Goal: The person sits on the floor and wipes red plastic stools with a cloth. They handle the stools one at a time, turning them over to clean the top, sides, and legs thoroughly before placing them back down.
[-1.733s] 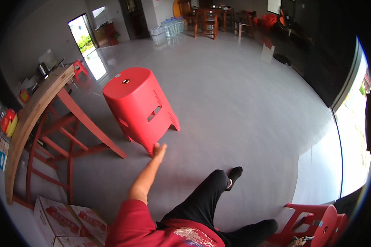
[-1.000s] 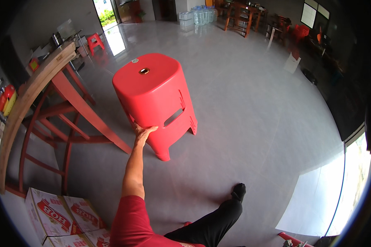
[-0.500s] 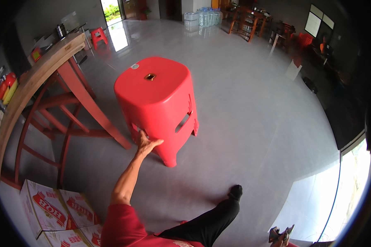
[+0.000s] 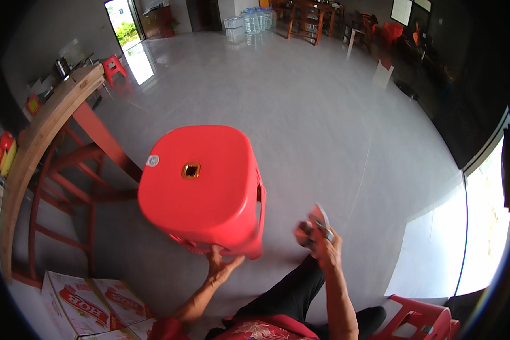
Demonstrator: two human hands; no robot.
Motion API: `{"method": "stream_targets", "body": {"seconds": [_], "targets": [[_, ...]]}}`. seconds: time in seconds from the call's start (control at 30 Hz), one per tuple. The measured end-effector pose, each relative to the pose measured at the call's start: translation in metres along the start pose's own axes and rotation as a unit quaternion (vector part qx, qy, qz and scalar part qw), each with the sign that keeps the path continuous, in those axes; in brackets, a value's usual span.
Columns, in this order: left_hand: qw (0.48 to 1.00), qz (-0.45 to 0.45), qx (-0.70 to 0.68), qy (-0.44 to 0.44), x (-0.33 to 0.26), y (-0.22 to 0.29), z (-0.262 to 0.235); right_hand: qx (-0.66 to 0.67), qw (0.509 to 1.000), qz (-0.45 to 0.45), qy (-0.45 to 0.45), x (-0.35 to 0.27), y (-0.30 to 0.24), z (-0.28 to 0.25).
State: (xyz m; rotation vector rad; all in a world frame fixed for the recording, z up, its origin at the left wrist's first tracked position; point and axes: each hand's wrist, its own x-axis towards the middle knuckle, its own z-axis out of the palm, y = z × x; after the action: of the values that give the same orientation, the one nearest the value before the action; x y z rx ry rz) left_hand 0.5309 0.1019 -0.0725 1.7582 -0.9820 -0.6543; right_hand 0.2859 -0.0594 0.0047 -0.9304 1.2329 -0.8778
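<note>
I record a glossy red moulded-plastic stool [image 4: 204,195] with a rounded-square seat just toward 9 o'clock of my view's centre. The left hand [image 4: 218,272] touches its 6 o'clock side, grip firmness undeterminable; the right hand [image 4: 330,249], at 4 o'clock, is closed on a blurred dark-and-red object [image 4: 307,233]. I advise supporting the smooth shell beneath its edge, that object held clear.

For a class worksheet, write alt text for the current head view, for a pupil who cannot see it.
A person's left hand touches the lower near side of a red plastic stool, while the right hand holds a blurred object. On the grey floor, a wooden-topped table stands at left, with cartons at lower left.
</note>
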Motion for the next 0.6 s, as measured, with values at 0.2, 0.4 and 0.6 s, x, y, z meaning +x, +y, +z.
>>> {"method": "stream_targets", "body": {"seconds": [0.2,0.4,0.6], "targets": [[0.936,0.299,0.15,0.11,-0.035,0.123,-0.091,0.113,0.967,0.02,-0.229,0.019,-0.002,0.092],[0.976,-0.034,0.009,0.215,0.077,0.06,-0.234,0.067,0.962,0.008,-0.266,0.007,-0.025,0.12],[0.95,-0.173,-0.259,-0.021,0.137,0.063,-0.225,0.037,0.973,0.012,-0.229,0.012,-0.035,0.121]]}}
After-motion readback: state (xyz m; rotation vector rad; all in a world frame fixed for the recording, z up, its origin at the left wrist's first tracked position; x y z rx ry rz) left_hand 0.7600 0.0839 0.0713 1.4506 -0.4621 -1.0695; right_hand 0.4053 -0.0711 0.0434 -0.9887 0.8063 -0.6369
